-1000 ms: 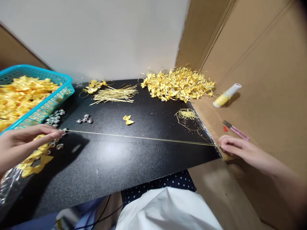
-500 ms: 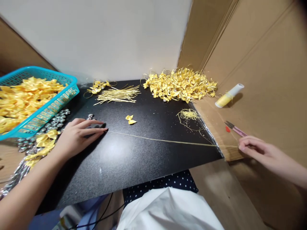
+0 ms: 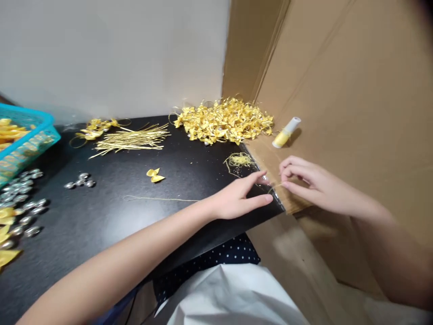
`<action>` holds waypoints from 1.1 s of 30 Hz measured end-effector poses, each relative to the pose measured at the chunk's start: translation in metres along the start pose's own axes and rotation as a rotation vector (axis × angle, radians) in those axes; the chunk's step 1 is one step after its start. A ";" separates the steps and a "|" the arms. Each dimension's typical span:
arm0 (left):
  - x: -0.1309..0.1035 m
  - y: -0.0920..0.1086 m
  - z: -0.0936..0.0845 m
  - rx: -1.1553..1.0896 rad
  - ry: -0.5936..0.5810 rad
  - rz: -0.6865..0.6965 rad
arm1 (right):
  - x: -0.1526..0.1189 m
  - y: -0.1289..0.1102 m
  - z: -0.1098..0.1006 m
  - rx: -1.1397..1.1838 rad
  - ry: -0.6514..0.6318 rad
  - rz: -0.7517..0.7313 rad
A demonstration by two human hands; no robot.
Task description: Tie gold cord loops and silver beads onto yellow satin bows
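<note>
My right hand [image 3: 304, 183] pinches the end of a thin yellow cord [image 3: 162, 199] beyond the table's right edge. My left hand [image 3: 245, 196] is open beside it, thumb and fingers apart, above the same edge. The cord lies across the black table and ends in a small loop at the left; my left forearm hides part of it. A single yellow bow [image 3: 155, 175] lies behind the cord. Several silver beads [image 3: 81, 180] sit in a small group to the left. A tangle of yellow thread [image 3: 240, 159] rests just behind my left hand.
At the back are a heap of finished bows [image 3: 226, 121], a bundle of cut gold cords [image 3: 131, 140] and a few bows [image 3: 98, 128]. A blue basket [image 3: 30, 144] of yellow bows stands left, near more beads [image 3: 27, 189]. A white tube [image 3: 287, 132] stands right, by cardboard.
My left hand has let go of the cord's left end and crossed to the right, beside my right hand. The view has turned to the right; the cutting tool is no longer visible.
</note>
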State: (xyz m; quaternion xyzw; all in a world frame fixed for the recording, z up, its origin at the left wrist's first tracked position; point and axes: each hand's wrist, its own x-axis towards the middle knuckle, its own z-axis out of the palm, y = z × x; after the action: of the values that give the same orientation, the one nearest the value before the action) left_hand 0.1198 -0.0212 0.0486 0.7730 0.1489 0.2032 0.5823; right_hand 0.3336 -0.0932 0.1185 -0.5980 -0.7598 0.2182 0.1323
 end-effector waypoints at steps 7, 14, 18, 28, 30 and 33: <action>0.035 -0.034 0.043 -0.241 -0.001 -0.142 | -0.023 0.038 0.018 0.105 -0.004 0.100; 0.033 -0.037 0.049 -0.247 0.135 -0.197 | -0.034 0.090 0.044 -0.072 0.400 0.232; 0.033 -0.033 0.049 -0.317 0.206 -0.253 | -0.034 0.111 0.056 -0.398 0.501 0.388; 0.031 -0.030 0.046 -0.473 0.298 -0.331 | -0.027 0.119 0.061 -0.455 0.488 0.422; 0.031 -0.031 0.047 -0.512 0.311 -0.346 | -0.026 0.120 0.062 -0.477 0.479 0.418; 0.031 -0.033 0.048 -0.540 0.328 -0.367 | -0.024 0.123 0.062 -0.504 0.496 0.428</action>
State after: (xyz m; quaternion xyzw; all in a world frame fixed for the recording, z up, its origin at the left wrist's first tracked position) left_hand 0.1701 -0.0379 0.0102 0.5088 0.3177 0.2484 0.7606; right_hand 0.4160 -0.1038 0.0059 -0.7906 -0.5931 -0.1028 0.1125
